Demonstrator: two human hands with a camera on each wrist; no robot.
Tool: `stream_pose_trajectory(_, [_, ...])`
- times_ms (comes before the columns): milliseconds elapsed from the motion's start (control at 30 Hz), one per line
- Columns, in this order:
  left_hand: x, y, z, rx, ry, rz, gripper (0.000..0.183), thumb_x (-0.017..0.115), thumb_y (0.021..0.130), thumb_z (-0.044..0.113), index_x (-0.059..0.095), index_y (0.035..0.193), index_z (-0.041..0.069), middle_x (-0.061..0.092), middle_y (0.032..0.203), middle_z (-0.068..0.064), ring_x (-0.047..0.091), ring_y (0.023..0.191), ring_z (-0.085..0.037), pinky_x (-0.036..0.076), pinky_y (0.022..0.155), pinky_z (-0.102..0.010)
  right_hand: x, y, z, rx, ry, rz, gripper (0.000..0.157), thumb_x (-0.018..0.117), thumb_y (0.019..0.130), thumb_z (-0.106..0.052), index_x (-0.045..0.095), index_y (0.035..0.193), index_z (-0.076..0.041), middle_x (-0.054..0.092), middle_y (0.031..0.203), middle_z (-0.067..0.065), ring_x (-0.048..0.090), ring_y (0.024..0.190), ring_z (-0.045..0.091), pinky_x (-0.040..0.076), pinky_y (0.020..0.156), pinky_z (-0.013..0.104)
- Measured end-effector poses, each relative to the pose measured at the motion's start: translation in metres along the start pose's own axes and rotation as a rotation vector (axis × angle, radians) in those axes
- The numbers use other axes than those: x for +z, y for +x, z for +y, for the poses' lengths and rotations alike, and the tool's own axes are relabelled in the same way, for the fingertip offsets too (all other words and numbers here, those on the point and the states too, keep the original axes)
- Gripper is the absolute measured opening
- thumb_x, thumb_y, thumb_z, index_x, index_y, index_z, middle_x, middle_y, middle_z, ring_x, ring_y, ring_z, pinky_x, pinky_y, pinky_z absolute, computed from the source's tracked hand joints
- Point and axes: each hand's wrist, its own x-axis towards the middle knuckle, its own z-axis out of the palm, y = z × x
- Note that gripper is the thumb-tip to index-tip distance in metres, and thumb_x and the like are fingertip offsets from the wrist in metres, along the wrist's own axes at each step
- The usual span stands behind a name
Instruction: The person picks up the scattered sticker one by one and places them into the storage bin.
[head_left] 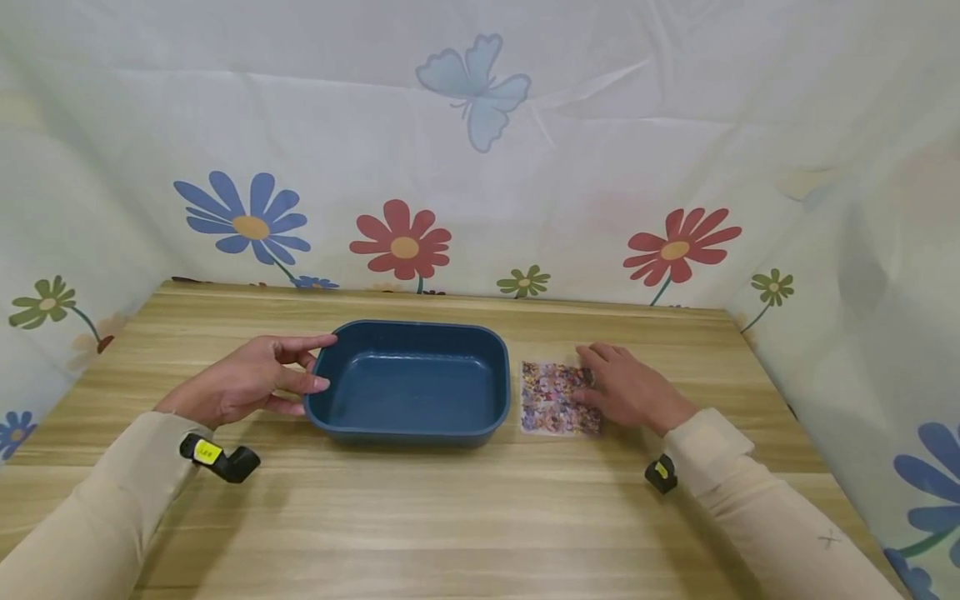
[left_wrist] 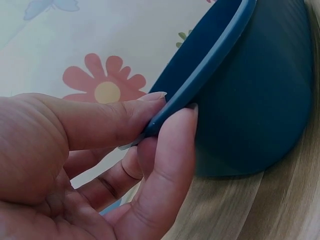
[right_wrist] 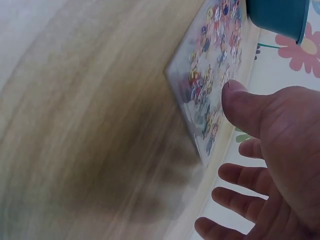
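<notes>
A dark blue plastic basin (head_left: 408, 435) with rounded corners sits on the wooden table; nothing shows inside it. At its left end my left hand (head_left: 251, 379) pinches the rim (left_wrist: 197, 75) between thumb and fingers, as the left wrist view shows up close. Right of the basin lies a flat, square, clear-edged packet (head_left: 546, 400) covered in small colourful cartoon figures. My right hand (head_left: 630, 387) is over the packet's right edge, with the thumb above the print and the fingers spread loosely. It holds nothing. In the right wrist view the packet (right_wrist: 207, 75) lies flat on the table.
The wooden table (head_left: 450, 517) runs to a white flowered cloth (head_left: 570, 167) hanging at the back and both sides. Each sleeve carries a black wrist strap mount (head_left: 225, 462) with a yellow label, low over the table.
</notes>
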Motion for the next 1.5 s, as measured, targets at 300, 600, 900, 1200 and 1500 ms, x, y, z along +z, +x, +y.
stream_pose_trajectory(300, [-0.002, 0.000, -0.001, 0.001, 0.008, 0.004, 0.089, 0.081, 0.081, 0.019, 0.032, 0.155, 0.025, 0.046, 0.110, -0.008, 0.071, 0.100, -0.016, 0.061, 0.074, -0.037, 0.000, 0.008, 0.006, -0.043, -0.011, 0.037, 0.058, 0.068, 0.093, -0.032, 0.052, 0.138, 0.000, 0.058, 0.134, 0.021, 0.057, 0.123, 0.038, 0.046, 0.104, 0.053])
stream_pose_trajectory(600, [-0.001, 0.000, -0.001, -0.004, 0.000, 0.014, 0.089, 0.081, 0.080, 0.019, 0.033, 0.155, 0.024, 0.046, 0.109, -0.007, 0.071, 0.095, -0.017, 0.061, 0.074, -0.037, -0.002, 0.016, 0.009, -0.039, 0.011, 0.035, 0.044, 0.070, 0.092, -0.025, 0.060, 0.126, 0.002, 0.064, 0.117, 0.017, 0.063, 0.107, 0.031, 0.052, 0.095, 0.048])
stream_pose_trajectory(900, [0.000, 0.000, 0.000, -0.013, -0.003, 0.017, 0.089, 0.082, 0.079, 0.019, 0.034, 0.154, 0.023, 0.046, 0.109, -0.007, 0.070, 0.089, -0.019, 0.061, 0.076, -0.038, -0.005, 0.025, 0.012, 0.007, 0.041, 0.001, 0.033, 0.070, 0.092, -0.024, 0.065, 0.116, -0.002, 0.065, 0.109, 0.014, 0.062, 0.099, 0.027, 0.053, 0.090, 0.047])
stream_pose_trajectory(1200, [-0.001, 0.001, 0.000, -0.012, -0.003, 0.011, 0.088, 0.082, 0.080, 0.019, 0.035, 0.154, 0.023, 0.046, 0.109, -0.007, 0.071, 0.092, -0.018, 0.061, 0.075, -0.038, -0.005, 0.028, 0.016, 0.045, 0.052, -0.021, 0.021, 0.071, 0.091, -0.019, 0.067, 0.106, -0.004, 0.062, 0.097, 0.009, 0.057, 0.085, 0.022, 0.052, 0.081, 0.041])
stream_pose_trajectory(1500, [-0.001, 0.003, -0.001, -0.009, 0.003, 0.003, 0.088, 0.081, 0.080, 0.020, 0.034, 0.154, 0.024, 0.046, 0.110, -0.007, 0.071, 0.098, -0.019, 0.061, 0.076, -0.038, -0.005, 0.035, 0.021, 0.080, 0.110, -0.044, 0.013, 0.068, 0.092, -0.014, 0.064, 0.101, -0.006, 0.063, 0.096, 0.010, 0.058, 0.086, 0.023, 0.052, 0.080, 0.040])
